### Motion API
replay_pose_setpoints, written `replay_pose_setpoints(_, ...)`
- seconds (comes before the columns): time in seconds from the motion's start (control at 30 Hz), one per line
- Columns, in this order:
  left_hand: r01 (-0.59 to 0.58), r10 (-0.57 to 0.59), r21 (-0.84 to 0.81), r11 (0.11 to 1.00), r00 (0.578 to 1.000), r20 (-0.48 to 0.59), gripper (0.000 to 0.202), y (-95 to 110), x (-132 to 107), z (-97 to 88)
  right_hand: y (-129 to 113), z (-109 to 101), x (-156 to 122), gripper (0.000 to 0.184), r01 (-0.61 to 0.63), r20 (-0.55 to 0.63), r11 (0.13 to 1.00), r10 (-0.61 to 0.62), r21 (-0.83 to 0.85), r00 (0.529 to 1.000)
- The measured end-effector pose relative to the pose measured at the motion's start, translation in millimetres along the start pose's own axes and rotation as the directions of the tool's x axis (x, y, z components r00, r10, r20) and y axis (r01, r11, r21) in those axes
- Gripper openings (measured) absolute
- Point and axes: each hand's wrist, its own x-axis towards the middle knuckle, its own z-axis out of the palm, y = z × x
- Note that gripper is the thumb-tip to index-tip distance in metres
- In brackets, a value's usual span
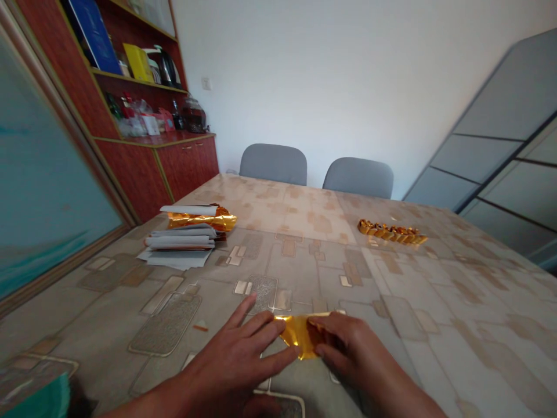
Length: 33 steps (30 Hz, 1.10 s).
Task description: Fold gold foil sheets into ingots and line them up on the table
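Note:
A small sheet of gold foil paper [300,337] lies on the patterned table [304,255] near its front edge, partly folded. My left hand [243,357] rests flat on the table with fingers stretched out, its fingertips pressing the foil's left edge. My right hand [348,348] lies over the foil's right side, fingers curled down and pinching the paper. A stack of grey-white sheets [180,244] with crumpled gold foil [202,219] on top sits at the left. A row of several folded gold pieces [391,232] lies at the right, farther back.
Two grey chairs [273,164] [359,177] stand at the table's far side. A red-brown cabinet [156,157] with shelves of bottles and a kettle fills the left wall. Grey panels [500,151] lean at the right. A teal object [39,400] sits at the bottom left corner.

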Motion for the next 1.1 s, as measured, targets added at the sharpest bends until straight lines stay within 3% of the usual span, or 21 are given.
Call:
replay_pose_setpoints(0.1,-0.022,0.023,0.044,0.999,1.000,-0.003,0.070,-8,0,-5.8,19,-18,-4,0.017,-0.056,-0.081,0.992,0.047,-0.112,0.996)
replay_pose_setpoints(0.17,-0.064,0.065,0.058,0.996,0.998,-0.004,0.062,-14,2,-11.4,23,-26,-6,0.014,-0.033,-0.059,0.993,0.026,-0.114,0.998)
replay_pose_setpoints(0.3,-0.106,0.106,-0.011,0.994,0.993,-0.058,0.034,-15,10,-19.3,7,-29,-8,0.019,0.044,0.036,0.999,-0.044,0.011,0.998)
replay_pose_setpoints(0.53,-0.053,0.044,-0.074,0.996,0.992,-0.117,0.024,-10,17,-14.9,-16,-16,-13,0.045,0.094,0.105,0.995,-0.096,0.015,0.990)
replay_pose_setpoints(0.7,-0.034,0.016,-0.157,0.987,0.993,-0.120,0.039,-3,16,-14.3,-17,-5,-12,0.026,0.111,0.100,0.991,-0.118,0.073,0.988)
replay_pose_setpoints(0.87,-0.025,0.004,-0.246,0.969,0.996,-0.086,0.030,0,14,-15.0,-21,5,-4,0.011,0.081,0.040,0.996,-0.082,0.045,0.996)
replay_pose_setpoints(1.0,-0.054,0.046,-0.264,0.963,0.998,-0.038,0.022,-2,15,-17.7,-24,8,4,0.016,0.133,-0.088,0.988,-0.126,0.074,0.988)
replay_pose_setpoints(1.1,-0.088,0.085,-0.259,0.962,0.996,-0.022,0.017,-1,17,-21.2,-23,11,9,0.018,0.167,-0.098,0.985,-0.162,0.052,0.982)
